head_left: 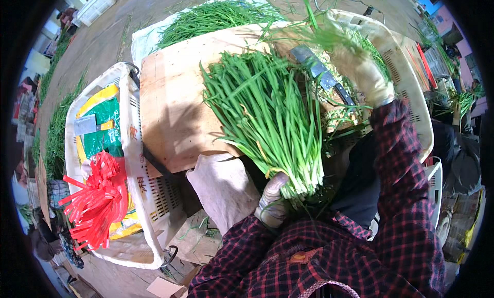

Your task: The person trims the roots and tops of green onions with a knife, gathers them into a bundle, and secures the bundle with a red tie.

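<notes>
Head view: slender green leaves (265, 113)

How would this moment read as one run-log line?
left hand: holding green bunch near pale ends | right hand: blurred, beside black-handled cleaver | wooden board: partly under leaves

Head view, facing down and forward, close in
The left fisheye looks past the checked shirt (334, 251) at lower centre to the near wooden board (175, 82) left of centre; the ground (110, 35) recedes toward the upper left, and straight edges bow toward the dark rim.
</notes>
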`<state>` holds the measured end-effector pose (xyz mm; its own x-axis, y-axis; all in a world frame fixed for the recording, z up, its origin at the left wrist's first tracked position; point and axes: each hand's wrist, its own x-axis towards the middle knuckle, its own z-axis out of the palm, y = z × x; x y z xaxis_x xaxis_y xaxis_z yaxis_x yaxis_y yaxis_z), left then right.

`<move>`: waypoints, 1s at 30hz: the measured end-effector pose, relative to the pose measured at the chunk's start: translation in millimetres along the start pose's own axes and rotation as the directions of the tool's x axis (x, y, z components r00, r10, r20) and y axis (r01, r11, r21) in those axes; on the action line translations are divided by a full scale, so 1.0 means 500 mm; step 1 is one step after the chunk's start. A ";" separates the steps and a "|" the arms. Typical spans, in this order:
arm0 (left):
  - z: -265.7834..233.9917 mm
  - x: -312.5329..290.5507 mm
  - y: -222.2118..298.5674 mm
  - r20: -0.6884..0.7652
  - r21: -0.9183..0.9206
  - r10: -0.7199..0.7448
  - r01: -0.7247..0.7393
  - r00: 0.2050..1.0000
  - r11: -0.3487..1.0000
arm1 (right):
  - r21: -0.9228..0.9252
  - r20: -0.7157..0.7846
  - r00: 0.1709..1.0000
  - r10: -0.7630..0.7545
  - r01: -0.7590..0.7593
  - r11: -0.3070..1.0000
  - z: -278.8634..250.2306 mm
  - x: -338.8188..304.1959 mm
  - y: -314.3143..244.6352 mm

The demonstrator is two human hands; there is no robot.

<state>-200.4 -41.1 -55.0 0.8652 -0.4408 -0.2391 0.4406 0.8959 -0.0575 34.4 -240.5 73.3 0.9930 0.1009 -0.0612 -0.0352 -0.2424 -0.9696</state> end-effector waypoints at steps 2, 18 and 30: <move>-0.060 0.019 0.007 0.113 0.065 0.006 -0.013 0.994 0.998 | -0.011 -0.151 0.980 0.132 -0.135 0.991 -0.033 -0.082 0.100; 0.050 -0.087 0.031 -0.139 0.382 0.193 -0.128 0.971 0.915 | 0.061 0.376 0.925 0.047 -0.075 0.995 0.275 -0.321 0.119; -0.028 -0.003 0.012 -0.105 0.239 0.320 -0.289 0.942 0.927 | -0.412 0.057 0.990 -0.129 0.141 0.900 0.132 -0.178 0.080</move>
<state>-202.2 -34.2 -68.7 0.9305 -0.1225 -0.3451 0.2161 0.9445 0.2476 -63.0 -195.4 24.2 0.9812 0.1861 0.0509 0.1546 -0.6011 -0.7840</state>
